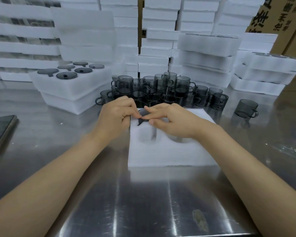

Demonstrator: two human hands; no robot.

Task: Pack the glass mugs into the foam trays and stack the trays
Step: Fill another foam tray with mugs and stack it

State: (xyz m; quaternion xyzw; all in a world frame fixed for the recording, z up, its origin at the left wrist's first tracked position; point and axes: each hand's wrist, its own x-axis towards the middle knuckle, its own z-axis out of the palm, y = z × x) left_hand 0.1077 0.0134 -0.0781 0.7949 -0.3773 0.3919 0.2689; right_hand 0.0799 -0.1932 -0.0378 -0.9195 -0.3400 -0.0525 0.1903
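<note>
Head view: your hands meet over the foam tray [169, 154] on the steel table [143, 202].
Left hand [116, 115]: fingers curled, pinching the smoked glass mug [141, 115] at its rim.
Right hand [171, 120]: thumb and forefinger pinch the same rim.
Mug position: sunk in the tray's far-left slot.
Loose mugs [161, 89]: clustered just behind the tray.
Filled trays [72, 88]: stacked far left.
Phone [0, 130]: table's left edge.
</note>
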